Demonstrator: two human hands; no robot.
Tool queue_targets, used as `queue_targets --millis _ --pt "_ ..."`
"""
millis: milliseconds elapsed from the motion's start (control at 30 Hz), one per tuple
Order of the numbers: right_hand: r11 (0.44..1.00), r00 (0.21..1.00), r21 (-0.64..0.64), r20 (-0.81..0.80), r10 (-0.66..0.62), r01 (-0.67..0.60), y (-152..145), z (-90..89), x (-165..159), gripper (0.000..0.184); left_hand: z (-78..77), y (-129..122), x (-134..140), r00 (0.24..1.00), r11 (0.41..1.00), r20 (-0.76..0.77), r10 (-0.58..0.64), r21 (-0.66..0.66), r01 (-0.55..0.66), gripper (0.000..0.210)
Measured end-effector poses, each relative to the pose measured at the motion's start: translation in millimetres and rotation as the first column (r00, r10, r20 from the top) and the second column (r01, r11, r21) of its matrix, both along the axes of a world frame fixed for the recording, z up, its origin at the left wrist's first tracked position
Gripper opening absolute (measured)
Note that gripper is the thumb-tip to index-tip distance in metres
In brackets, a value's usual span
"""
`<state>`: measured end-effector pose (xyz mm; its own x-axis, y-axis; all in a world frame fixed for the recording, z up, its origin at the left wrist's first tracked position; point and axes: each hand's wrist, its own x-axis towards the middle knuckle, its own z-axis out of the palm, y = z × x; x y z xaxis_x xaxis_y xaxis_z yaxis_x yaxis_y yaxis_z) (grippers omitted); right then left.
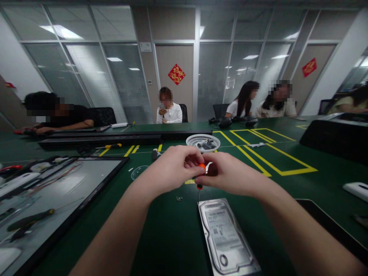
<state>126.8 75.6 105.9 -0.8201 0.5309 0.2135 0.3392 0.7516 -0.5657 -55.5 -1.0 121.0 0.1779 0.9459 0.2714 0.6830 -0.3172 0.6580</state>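
Both my hands meet around an orange-and-black screwdriver [200,187], held upright. My left hand [175,166] has its fingers closed about the upper handle, and my right hand [222,172] pinches the same handle from the other side. The thin shaft points down to the far left corner of a silver hard drive [227,234], label side up on the table. Whether the tip sits in a screw is too small to tell. A small cluster of screws [179,198] lies left of the drive.
Beyond my hands stands a white basket [188,142] with dark parts inside. A large panel [71,203] with tools on it fills the left. A clear round dish [139,172] lies near my left wrist. A dark flat device [330,226] is at right. Several people sit across the table.
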Motion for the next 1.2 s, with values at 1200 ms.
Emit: queue_targets --millis 1200 --pt "0.998 0.998 0.024 0.021 -0.051 0.051 2.9 -1.2 1.1 0.014 -2.0 -0.3 1.8 0.994 0.995 -0.035 0.103 0.023 -0.102 0.017"
